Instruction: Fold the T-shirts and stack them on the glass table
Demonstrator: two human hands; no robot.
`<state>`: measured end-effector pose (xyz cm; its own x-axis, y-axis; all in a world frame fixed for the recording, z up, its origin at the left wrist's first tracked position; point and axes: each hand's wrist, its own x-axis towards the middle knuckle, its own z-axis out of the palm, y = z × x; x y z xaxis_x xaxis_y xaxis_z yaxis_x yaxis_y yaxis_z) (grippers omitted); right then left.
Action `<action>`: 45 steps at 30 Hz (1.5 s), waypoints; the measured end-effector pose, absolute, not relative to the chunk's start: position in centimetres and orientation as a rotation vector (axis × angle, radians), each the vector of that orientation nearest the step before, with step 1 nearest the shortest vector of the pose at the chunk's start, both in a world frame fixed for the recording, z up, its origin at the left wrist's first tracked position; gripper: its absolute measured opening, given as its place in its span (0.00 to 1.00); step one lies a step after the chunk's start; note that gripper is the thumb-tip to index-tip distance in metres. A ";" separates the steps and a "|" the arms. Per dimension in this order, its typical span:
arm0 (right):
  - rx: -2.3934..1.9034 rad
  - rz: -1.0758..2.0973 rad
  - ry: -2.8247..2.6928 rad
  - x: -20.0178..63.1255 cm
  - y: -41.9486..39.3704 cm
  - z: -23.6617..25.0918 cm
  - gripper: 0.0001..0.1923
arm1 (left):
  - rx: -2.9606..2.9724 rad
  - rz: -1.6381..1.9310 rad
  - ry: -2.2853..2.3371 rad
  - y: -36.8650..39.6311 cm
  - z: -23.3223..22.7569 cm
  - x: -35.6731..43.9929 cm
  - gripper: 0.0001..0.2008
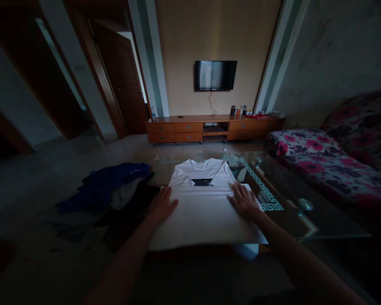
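Head view shows the bare left hand [163, 205] and bare right hand [244, 200] resting flat, fingers loosely spread and thumbs apart, gripping nothing, on opposite sides of a smooth white cloth shirt [200, 216]. It lies on a clear glass table [332, 220] with a pale angular border, rounded neckline farthest. Rumpled dark-blue and black clothes [114, 182] heap leftward; a padded floral sofa [311, 144] stands right. Beyond, a low orange-brown wooden cabinet [189, 127] has shut drawers and an open shelf holding a small pale device [211, 124]; small bottles [244, 110], contents indistinct, stand on top, below a glossy black rectangular television [215, 75].
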<state>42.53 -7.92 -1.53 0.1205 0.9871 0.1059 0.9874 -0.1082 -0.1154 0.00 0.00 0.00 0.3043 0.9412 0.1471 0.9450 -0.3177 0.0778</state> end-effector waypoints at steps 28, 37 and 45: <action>-2.288 0.222 -1.589 45.6 11.3 3.0 0.18 | -2.310 -0.670 -2.170 17.7 1.7 3.1 0.09; -2.261 0.422 -1.247 46.6 17.8 -0.5 0.23 | -2.321 -0.822 -2.178 23.8 -1.6 5.7 0.17; -1.981 0.647 -1.147 45.9 18.2 -0.3 0.11 | -2.472 -0.949 -2.169 24.3 -0.6 6.6 0.13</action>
